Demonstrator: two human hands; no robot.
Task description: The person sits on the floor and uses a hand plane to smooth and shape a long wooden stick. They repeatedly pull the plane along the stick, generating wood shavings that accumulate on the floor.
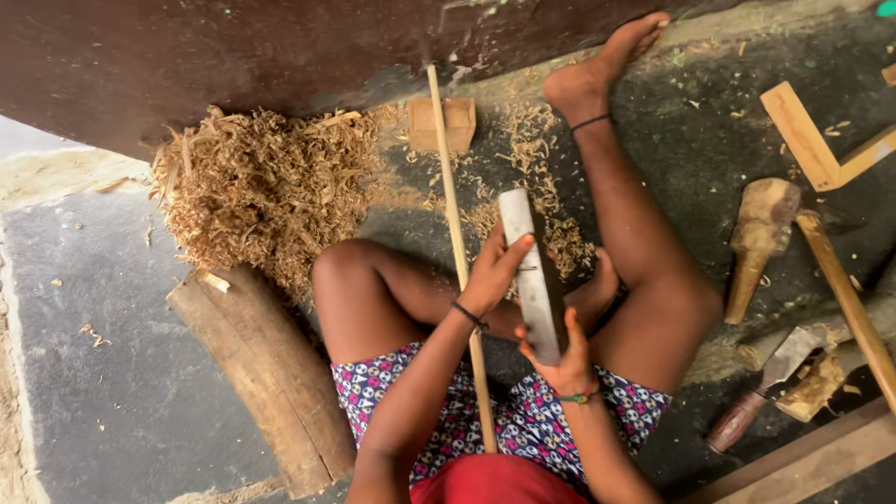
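the person sits on the dark ground (112, 373) with knees spread, legs framing a small working space. along the top runs a dark brown slab (233, 56), its lower edge slanting across the view, and against it lies a heap of wood shavings (266, 191) that closes the upper left. a thick log (266, 378) lies just beside the left thigh, hemming that side. to the right the ground is crowded: a wooden mallet (758, 238), a long wooden handle (845, 294), a chisel-like tool (770, 383) and an l-shaped wooden piece (817, 140), all near one another but apart from the right leg. a small wooden block (441, 124) sits near the slab, touching the far end of a thin wooden stick (457, 252) that runs down between the knees toward the lap. the freest room is the grey ground at the left, past the log.

the grey flat block (532, 280) is held upright between the knees, just right of the stick. the left hand (493, 271) is curled around its upper left edge, thumb across the face. the right hand (565, 359) cups the lower end from beneath, fingers closed up around it. both hands grip the block firmly.
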